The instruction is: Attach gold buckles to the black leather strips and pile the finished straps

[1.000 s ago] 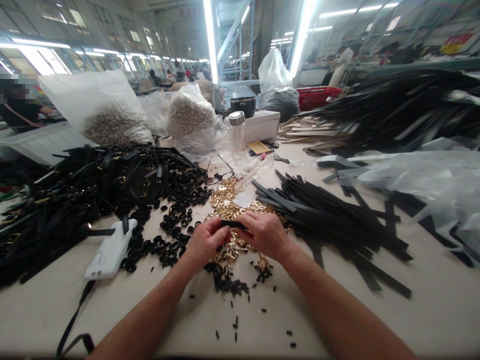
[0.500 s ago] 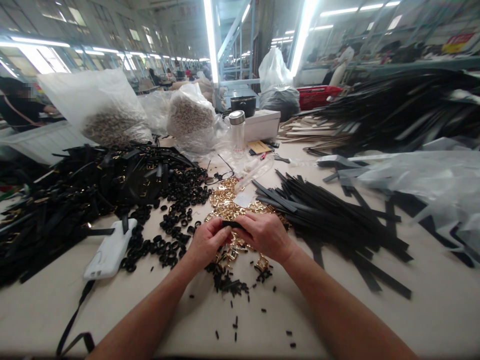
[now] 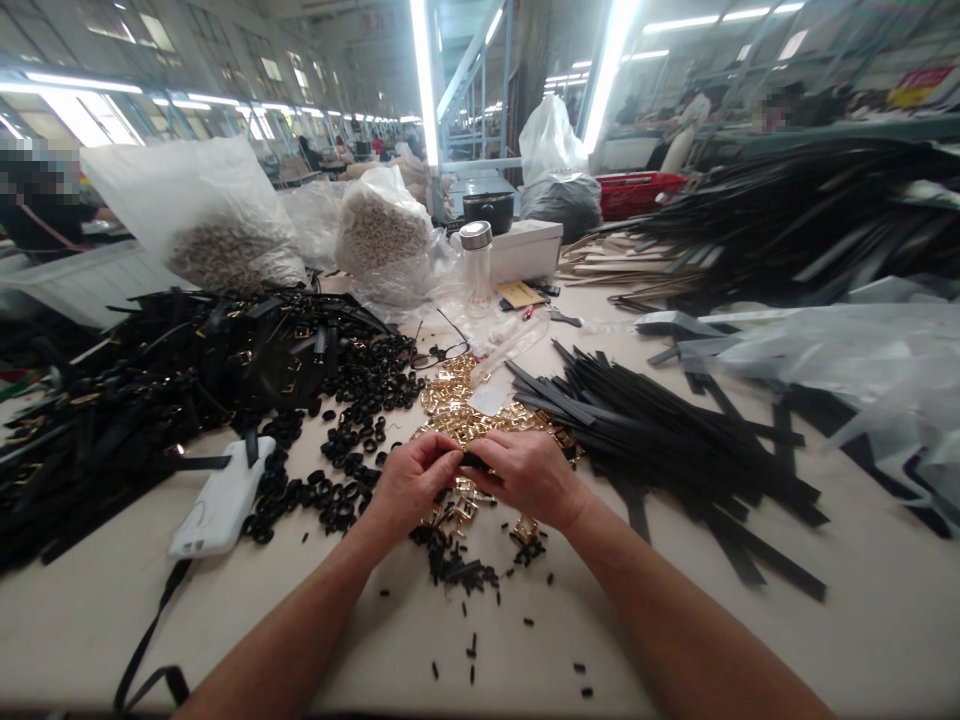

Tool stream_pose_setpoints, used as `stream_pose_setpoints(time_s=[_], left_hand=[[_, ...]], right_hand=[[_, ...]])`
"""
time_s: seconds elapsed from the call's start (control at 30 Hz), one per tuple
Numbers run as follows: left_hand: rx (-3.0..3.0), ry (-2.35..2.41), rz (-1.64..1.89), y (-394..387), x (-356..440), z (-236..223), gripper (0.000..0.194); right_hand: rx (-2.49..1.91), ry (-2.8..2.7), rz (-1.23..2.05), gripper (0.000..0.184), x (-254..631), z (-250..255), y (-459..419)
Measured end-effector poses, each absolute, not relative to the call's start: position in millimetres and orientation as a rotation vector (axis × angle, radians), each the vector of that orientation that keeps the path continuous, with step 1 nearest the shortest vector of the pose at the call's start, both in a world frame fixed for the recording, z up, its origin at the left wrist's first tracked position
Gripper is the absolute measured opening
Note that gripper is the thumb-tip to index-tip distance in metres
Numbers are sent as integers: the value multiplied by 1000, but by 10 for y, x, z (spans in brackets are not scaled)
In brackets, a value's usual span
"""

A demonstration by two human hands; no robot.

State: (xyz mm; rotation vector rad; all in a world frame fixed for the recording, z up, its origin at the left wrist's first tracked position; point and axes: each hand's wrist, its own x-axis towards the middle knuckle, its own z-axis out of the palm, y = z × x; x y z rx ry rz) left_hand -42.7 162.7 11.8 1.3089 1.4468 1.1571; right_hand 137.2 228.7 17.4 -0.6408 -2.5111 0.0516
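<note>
My left hand [image 3: 415, 482] and my right hand [image 3: 525, 470] meet over a heap of gold buckles [image 3: 450, 395], fingers pinched together. Between them a short stretch of black strap [image 3: 471, 460] shows, gripped from both sides; its ends are hidden in my fingers. Just below my hands lie many small black pieces [image 3: 465, 572] and a few loose gold buckles [image 3: 525, 528]. To the left spread small black loops [image 3: 349, 440]. A pile of flat black strips [image 3: 645, 430] lies close by on the right. A white paper slip [image 3: 487, 399] rests on the buckles.
A white phone-like device [image 3: 221, 500] with a black cord lies at left, before a heap of buckled black straps [image 3: 187, 370]. A glass bottle [image 3: 476, 265], a white box [image 3: 525, 250], eyeglasses [image 3: 450, 345] and filled plastic bags [image 3: 382, 230] stand farther back. Plastic sheeting [image 3: 862, 360] covers the right.
My fingers have drawn closer together, so less of the black strap shows between them. My left hand's fingertips have shifted slightly right.
</note>
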Motion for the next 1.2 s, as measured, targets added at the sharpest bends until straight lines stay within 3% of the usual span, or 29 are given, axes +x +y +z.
stream_pose_setpoints(time_s=[1.2], left_hand=[[1249,1416,1144,1631,-442,204,27]], right_hand=[[-672,-2448,84,24,1379,211,2284]])
